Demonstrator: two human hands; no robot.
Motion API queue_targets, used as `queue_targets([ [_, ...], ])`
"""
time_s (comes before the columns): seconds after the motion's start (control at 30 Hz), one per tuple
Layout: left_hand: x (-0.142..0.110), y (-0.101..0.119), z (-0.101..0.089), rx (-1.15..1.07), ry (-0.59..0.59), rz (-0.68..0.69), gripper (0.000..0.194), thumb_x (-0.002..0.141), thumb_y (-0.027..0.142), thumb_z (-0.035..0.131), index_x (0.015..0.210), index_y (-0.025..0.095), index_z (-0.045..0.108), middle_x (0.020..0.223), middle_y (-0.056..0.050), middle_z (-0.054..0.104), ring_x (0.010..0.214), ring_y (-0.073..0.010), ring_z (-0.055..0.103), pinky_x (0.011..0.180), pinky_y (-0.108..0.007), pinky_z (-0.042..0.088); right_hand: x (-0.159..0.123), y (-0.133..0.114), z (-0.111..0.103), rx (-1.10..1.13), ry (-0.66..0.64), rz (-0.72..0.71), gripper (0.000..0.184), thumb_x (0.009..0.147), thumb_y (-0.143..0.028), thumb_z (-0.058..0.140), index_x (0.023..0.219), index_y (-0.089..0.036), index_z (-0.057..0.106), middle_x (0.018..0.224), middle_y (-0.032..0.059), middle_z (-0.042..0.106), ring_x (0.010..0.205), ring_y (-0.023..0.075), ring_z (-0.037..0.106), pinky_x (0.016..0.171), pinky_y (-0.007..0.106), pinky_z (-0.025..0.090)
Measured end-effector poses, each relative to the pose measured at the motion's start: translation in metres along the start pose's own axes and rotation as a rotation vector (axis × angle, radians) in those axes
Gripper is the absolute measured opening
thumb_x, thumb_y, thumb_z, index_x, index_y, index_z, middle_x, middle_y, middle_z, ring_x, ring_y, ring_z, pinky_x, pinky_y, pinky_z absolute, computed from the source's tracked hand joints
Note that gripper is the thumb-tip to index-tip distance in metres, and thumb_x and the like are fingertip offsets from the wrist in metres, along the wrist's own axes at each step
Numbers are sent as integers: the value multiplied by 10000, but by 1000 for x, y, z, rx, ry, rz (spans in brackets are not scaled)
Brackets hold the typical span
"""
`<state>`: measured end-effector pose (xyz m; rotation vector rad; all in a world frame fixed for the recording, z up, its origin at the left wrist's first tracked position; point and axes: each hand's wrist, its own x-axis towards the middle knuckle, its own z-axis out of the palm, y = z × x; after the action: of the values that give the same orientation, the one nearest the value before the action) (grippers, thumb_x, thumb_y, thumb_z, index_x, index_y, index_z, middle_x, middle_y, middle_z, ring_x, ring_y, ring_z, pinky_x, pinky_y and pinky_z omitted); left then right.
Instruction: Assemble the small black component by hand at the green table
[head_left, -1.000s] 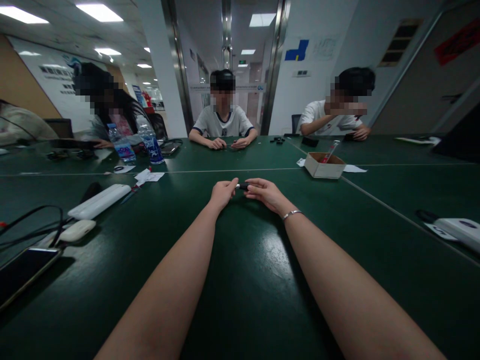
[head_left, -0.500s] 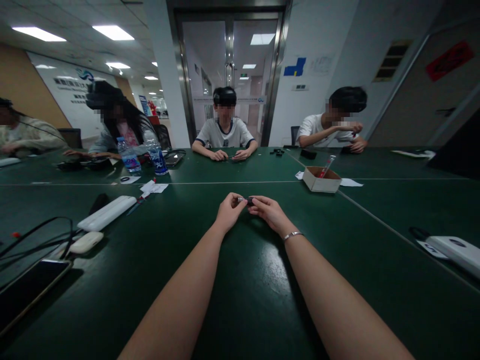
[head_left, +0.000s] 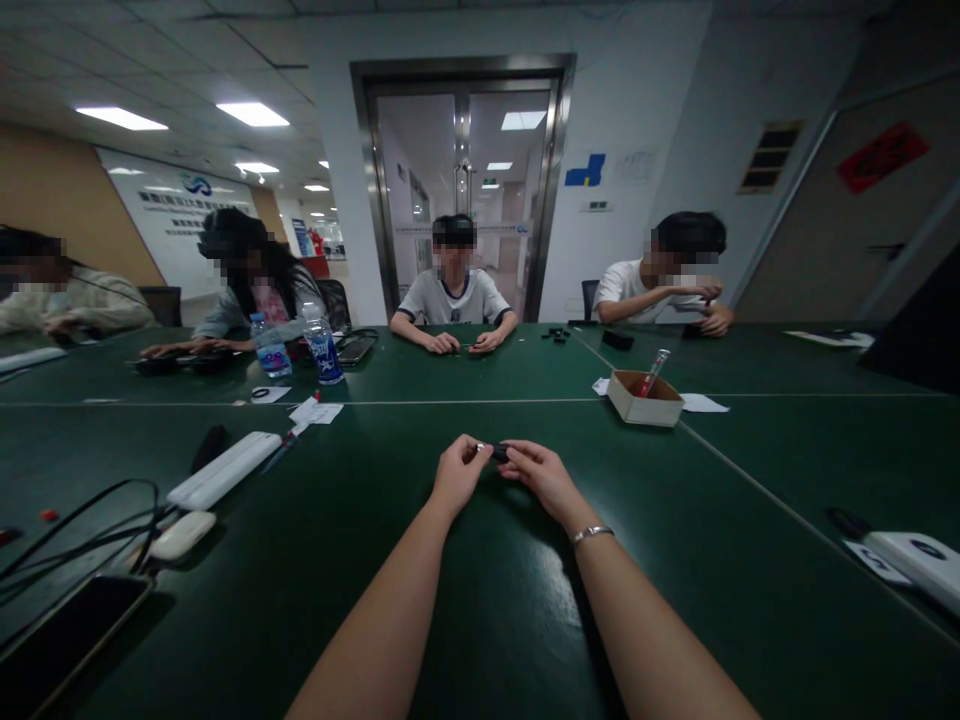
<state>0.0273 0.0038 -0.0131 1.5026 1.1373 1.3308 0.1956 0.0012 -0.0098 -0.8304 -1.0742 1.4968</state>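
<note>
Both of my hands meet over the green table (head_left: 337, 560) in the middle of the head view. Between my fingertips lies a small dark piece (head_left: 499, 453) with a shiny silvery end on its left; its exact kind is too small to tell. My left hand (head_left: 459, 474) pinches the silvery end between thumb and forefinger. My right hand (head_left: 541, 474), with a silver bracelet on its wrist, grips the dark end in closed fingertips. Parts of the piece are hidden behind the fingers.
Beyond my hands stands a small open box (head_left: 645, 408) with a red-and-clear tube in it. To the left are two water bottles (head_left: 322, 350), a white power bank (head_left: 225, 472), cables and a phone (head_left: 75, 630). Another white device (head_left: 919, 565) lies at right. Several people sit across the table.
My view has tilted up, so the table and hands appear lower. My hands keep their pinch on the small piece, and slightly more of its dark part shows between them.
</note>
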Motion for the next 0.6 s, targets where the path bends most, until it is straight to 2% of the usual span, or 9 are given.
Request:
queue_targets([
  [0.6,2,-2,-2,120,5,-29,377,817,532,553,683,183,508,613,17,537,590,-127,502,559,-233,377,2,1,-2,-55,-30,-33,373,685,-278,848,1010,-154,713,871,70,718,763,162,702,717,228,596],
])
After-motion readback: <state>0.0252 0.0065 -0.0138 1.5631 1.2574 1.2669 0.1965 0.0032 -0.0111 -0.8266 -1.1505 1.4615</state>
